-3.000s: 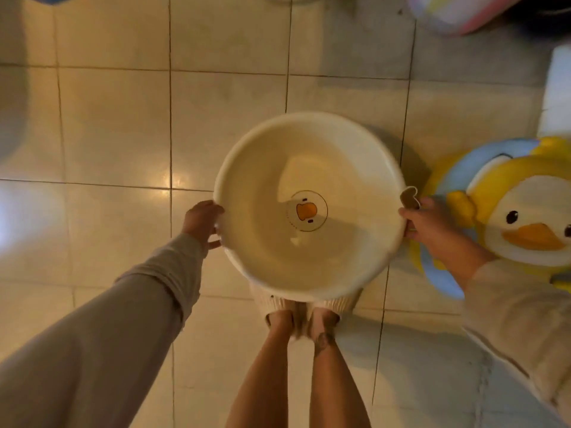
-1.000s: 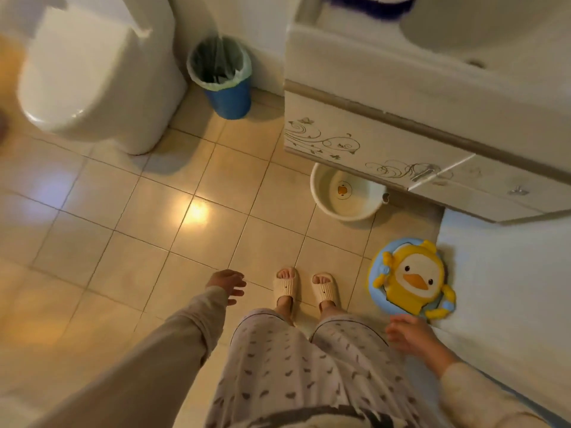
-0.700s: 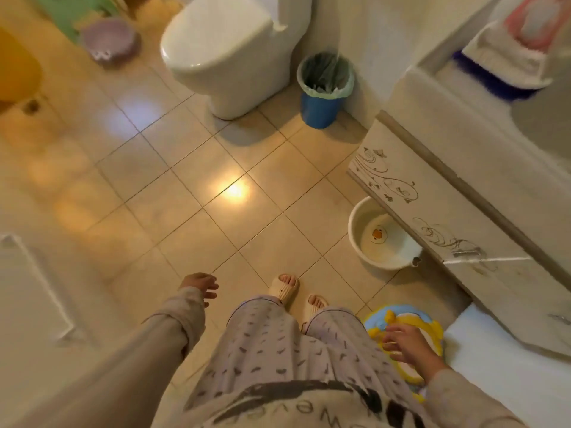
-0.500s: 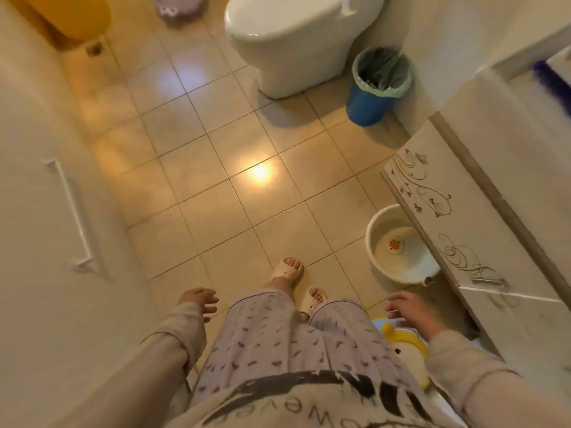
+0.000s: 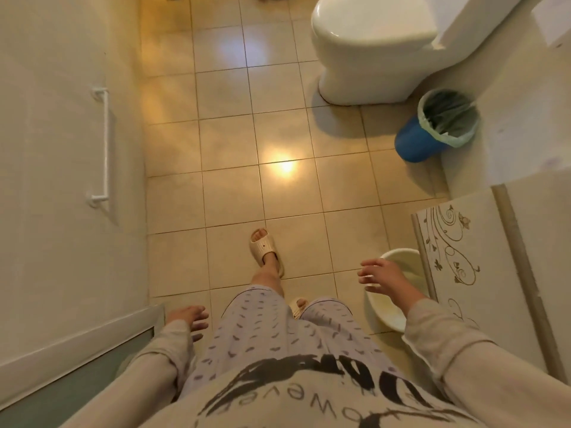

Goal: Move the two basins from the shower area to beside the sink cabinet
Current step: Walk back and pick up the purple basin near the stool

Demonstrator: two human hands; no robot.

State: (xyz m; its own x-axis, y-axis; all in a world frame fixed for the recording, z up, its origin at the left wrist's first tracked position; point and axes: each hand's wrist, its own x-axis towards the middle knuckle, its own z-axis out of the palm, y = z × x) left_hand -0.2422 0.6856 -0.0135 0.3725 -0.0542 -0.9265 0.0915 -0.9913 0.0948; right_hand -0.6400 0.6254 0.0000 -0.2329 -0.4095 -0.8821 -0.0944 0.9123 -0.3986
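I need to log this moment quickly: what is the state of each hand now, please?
Left hand: open, fingers spread, holding nothing.
Right hand: open, holding nothing, above the round cream plastic basin on the floor.

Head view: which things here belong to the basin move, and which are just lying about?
Job:
cream basin on the floor against the sink cabinet
left hand, empty
right hand, empty

Lying about:
toilet
blue bin
wall rail
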